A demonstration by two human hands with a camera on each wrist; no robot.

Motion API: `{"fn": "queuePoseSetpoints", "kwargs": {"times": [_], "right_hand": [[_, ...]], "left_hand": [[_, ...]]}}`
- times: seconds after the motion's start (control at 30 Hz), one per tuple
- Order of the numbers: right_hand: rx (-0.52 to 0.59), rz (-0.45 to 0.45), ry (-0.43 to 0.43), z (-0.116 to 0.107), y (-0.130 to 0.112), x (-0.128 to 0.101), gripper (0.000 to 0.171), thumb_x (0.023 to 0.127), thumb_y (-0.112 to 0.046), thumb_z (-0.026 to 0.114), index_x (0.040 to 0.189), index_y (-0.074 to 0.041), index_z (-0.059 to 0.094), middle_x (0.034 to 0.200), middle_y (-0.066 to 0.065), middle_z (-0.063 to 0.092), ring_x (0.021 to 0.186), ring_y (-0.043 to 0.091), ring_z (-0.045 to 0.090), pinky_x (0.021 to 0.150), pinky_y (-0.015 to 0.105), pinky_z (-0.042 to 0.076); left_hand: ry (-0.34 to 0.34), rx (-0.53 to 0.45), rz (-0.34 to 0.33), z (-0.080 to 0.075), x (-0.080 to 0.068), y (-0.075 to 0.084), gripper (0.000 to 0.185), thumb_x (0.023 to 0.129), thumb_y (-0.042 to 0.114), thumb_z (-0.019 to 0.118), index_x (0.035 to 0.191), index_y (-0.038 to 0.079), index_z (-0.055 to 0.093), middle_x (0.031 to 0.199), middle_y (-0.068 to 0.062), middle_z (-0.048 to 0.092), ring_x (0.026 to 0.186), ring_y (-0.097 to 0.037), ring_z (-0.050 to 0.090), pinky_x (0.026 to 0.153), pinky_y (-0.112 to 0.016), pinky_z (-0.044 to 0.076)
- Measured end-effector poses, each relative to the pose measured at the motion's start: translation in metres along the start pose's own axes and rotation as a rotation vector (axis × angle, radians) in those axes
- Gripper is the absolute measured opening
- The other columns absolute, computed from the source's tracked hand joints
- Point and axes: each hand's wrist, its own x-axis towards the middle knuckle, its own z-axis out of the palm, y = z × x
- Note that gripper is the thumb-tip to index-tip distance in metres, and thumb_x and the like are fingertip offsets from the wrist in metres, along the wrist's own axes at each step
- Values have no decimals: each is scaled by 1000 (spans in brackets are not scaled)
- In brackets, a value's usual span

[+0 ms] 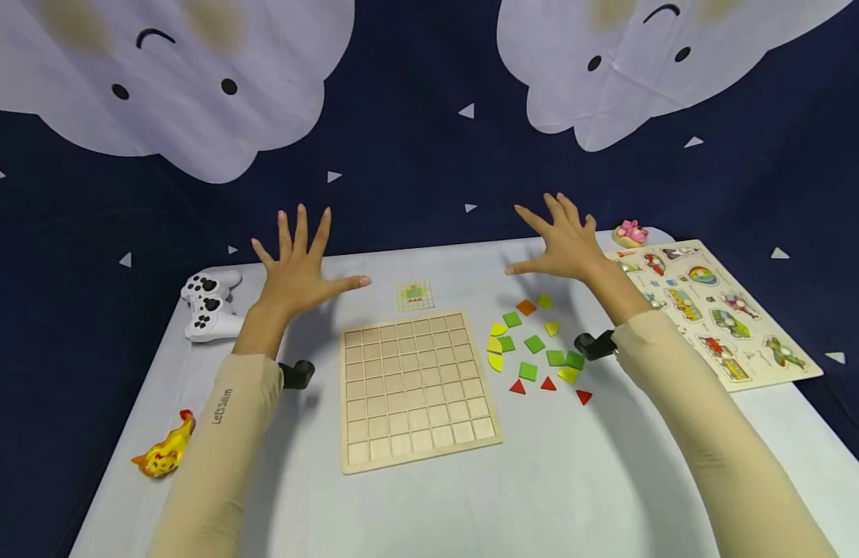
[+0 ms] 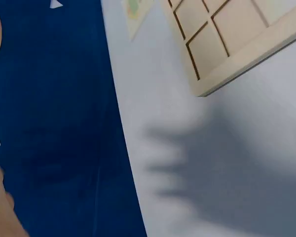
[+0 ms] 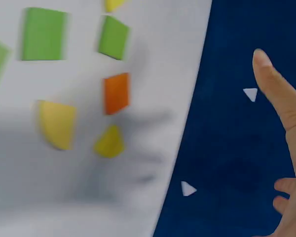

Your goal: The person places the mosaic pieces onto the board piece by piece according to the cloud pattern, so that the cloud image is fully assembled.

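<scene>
Clearly, the left hand [image 1: 294, 283] and right hand [image 1: 567, 246] hover above the table [image 1: 436, 508], fingers [image 1: 301, 230] released and splayed.

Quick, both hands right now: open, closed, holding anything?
Left hand: open, fingers spread, holding nothing.
Right hand: open, fingers spread, holding nothing.

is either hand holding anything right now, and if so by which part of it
Nothing is held: the left hand and right hand are both empty, fingers spread above the table.
</scene>
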Motion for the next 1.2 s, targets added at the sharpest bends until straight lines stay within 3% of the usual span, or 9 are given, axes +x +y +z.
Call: {"fn": "queuePoseSetpoints", "kwargs": {"times": [0.1,0.23,0.37,0.5,0.77,0.93,1.07,1.2], "right_hand": [[19,-36,7,10,8,-12,107,70,-66,79,157,-29,30,161,23,14,148,45,9,105,75,17],[22,-76,6,25,19,-29,100,71,-58,83,154,-25,38,157,25,21,142,47,19,100,72,26],[35,-95,18,40,28,-45,98,69,-55,85,151,-23,43,153,25,28,137,47,26,99,71,30],[63,-101,15,51,34,-58,94,69,-54,86,149,-23,48,148,24,36,131,45,34,98,65,35],[93,-111,6,63,38,-71,87,69,-52,87,143,-19,56,137,22,47,120,36,42,94,53,38],[127,-125,13,66,38,-72,82,70,-51,86,140,-18,59,131,19,50,113,34,45,88,49,39],[137,-143,8,72,41,-70,79,71,-53,85,138,-18,60,128,17,51,108,30,46,82,46,41],[136,-168,-1,76,42,-68,75,73,-52,84,137,-18,62,125,15,52,105,27,46,80,43,40]], "left_hand": [[-21,-74,68,-1,-12,-6,119,74,81,61,158,34,-9,166,-10,-10,150,-34,-20,106,-72,-18],[-21,-91,114,4,-29,-15,118,73,75,69,159,37,-2,166,-14,10,153,-36,2,113,-69,-7],[0,-85,157,15,-43,-21,116,72,70,74,160,32,9,158,-16,30,147,-36,26,116,-63,12],[11,-98,178,26,-55,-24,115,70,69,76,160,29,17,146,-17,43,137,-36,38,112,-59,21],[-21,-135,187,40,-73,-23,113,70,71,75,159,30,20,138,-14,47,129,-31,46,105,-58,29],[-35,-151,161,47,-82,-23,110,69,70,77,158,30,26,138,-12,44,111,-31,55,97,-56,37],[-55,-162,146,54,-90,-25,109,69,68,78,157,31,28,135,-10,44,95,-30,57,87,-52,43],[-114,-215,119,60,-97,-27,105,70,65,80,156,30,31,129,-6,45,84,-20,54,72,-39,45]]}}
